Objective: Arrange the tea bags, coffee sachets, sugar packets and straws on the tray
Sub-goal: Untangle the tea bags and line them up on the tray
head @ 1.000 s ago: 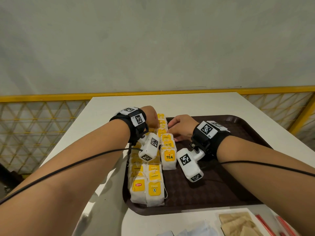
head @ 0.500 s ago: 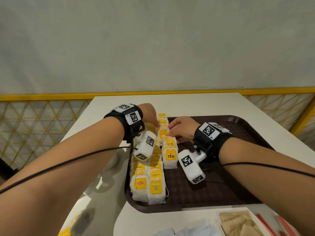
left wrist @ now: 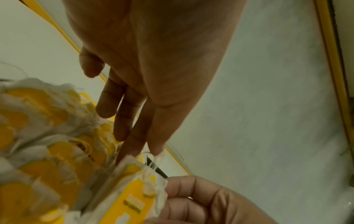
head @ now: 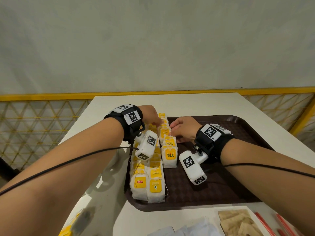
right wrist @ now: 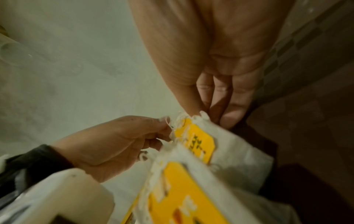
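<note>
Both of our hands work at the far end of the tea-bag rows, and we go through the scene from the left. On the bench (head: 196, 103) to the left of the tray, near our elbow, a few yellow-tagged bags (head: 65, 233) lie blurred at the picture's edge, apparently not yet brought over. Our left hand (head: 150, 114) reaches down with its fingers nearly straight, and the left wrist view shows the fingertips (left wrist: 132, 145) touching the top edge and string of a bag rather than closing round it, probably to steady that edge while the row is squared. The tea bags (head: 154, 167) lie overlapped in rows along the left side of the brown tray (head: 255, 133), tags up, which keeps them compact and leaves the wide right part bare for the other kinds. Our right hand (head: 184, 129) sits just right of the rows with its fingers curled, and the wrist views show them pinching the far bag's upper corner from the right, so the two hands bracket the same bag, most likely to line it up with its neighbours. On the near bench, right of centre, white packets (head: 184, 229), brown sachets (head: 238, 222) and red straws (head: 265, 223) wait off the tray, so we judge the tea stage nearly finished.
</note>
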Available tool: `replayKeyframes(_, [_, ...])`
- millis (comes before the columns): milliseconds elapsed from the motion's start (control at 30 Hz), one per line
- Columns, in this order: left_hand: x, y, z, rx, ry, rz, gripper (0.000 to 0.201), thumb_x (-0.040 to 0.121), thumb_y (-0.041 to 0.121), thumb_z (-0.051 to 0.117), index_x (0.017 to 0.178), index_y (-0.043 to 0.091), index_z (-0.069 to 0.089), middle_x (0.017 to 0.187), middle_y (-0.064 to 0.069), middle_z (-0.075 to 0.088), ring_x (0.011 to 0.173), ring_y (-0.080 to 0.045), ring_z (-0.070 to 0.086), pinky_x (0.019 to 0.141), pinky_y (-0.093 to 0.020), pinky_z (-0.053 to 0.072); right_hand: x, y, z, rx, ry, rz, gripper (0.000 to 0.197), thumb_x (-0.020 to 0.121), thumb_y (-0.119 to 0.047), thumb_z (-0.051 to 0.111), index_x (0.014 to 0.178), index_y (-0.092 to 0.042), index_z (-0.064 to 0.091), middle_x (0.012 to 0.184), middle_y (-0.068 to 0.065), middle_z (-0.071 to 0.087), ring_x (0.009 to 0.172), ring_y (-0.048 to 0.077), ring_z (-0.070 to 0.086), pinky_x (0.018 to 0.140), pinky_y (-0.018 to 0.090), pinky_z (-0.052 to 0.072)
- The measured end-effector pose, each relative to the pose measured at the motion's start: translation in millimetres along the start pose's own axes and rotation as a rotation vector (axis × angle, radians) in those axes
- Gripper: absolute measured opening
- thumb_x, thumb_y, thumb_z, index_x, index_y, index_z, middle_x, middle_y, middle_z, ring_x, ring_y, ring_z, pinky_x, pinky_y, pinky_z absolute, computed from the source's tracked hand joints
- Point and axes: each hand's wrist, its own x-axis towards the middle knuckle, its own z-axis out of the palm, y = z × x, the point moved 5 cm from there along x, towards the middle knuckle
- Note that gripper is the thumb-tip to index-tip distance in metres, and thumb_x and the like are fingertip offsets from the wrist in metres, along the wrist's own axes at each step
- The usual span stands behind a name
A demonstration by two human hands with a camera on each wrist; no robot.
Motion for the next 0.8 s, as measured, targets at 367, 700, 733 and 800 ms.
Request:
replayKeyframes(367, [8.0,1.6,5.2,0.033,0.077,0.018,0.028,0.09,0.026,0.063,0.105,0.004,0.069,0.108,-0.008,0.067,0.104,-0.024,0.06,0.089,-0.032,0.049,-14.0,3.2,-3.4,-0.084,-0.077,0.1,0.021,0.087,-0.021,0.071,0.099,-0.009,0.059,0.085,0.009,0.063,0.07,0.017,0.058,0.055,0.027,0.053])
replayKeyframes(700, [-7.9,1.9,4.6,-0.021,0.066,0.07,0.021,0.085,0.026,0.07,0.1,0.011,0.073,0.102,-0.002,0.069,0.095,-0.017,0.06,0.084,-0.027,0.046,-22.9,4.0,8.9,0.015,-0.083,0.013,0.019,0.083,0.005,0.067,0.091,-0.011,0.06,0.078,0.006,0.063,0.065,0.015,0.062,0.052,0.026,0.053])
replayKeyframes(733, [-9.7,1.9,1.0,-0.057,0.082,0.081,0.017,0.085,0.024,0.07,0.097,0.012,0.073,0.098,-0.001,0.068,0.092,-0.015,0.059,0.081,-0.026,0.046,-23.2,3.0,9.4,0.017,-0.067,-0.005,0.018,0.083,0.004,0.067,0.09,-0.011,0.061,0.078,0.006,0.063,0.066,0.015,0.062,0.052,0.026,0.053])
replayKeyframes(800, [-13.5,1.0,-3.6,-0.108,0.044,0.091,0.016,0.083,0.028,0.07,0.092,0.015,0.073,0.09,0.004,0.066,0.085,-0.011,0.056,0.077,-0.025,0.044,-23.3,0.1,8.6,-0.009,-0.025,-0.046,0.018,0.082,0.002,0.069,0.088,-0.013,0.062,0.079,0.006,0.063,0.067,0.015,0.06,0.053,0.025,0.052])
